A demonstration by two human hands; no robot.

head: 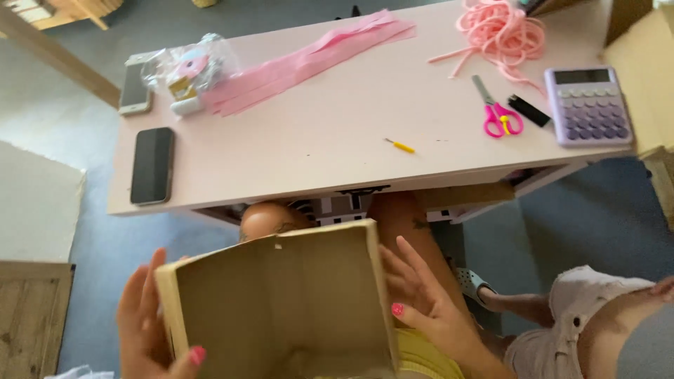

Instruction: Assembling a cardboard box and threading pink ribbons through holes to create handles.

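Here, an open cardboard box [281, 309] sits on the person's lap, below the near edge of the pale pink counter [316, 133], its open side turned up toward the camera. The left hand [144, 330] presses flat against the box's left wall, fingers [156, 277] spread along the outside and a pink-nailed thumb hooked over the lower rim. The right hand [421, 295] lies against the box's right wall, its fingers [414, 260] apart and extended, the thumb tucked at the cardboard edge. Both hands brace the box between them rather than closing around it.

Beyond the box, on the counter, a dark phone [152, 165] lies near the left edge, with a second phone [135, 88] farther back. Just beside that second phone sits a clear bag of small items [189, 67], touching a fan of pink paper strips [309, 56] that runs toward the back of the counter. A small yellow-handled tool [400, 146] lies alone, directly beyond the box. Farther right are pink-handled scissors [497, 112], a small black object [530, 111], and a lilac calculator [588, 105]. A heap of pink cord [502, 31] rests behind the scissors.
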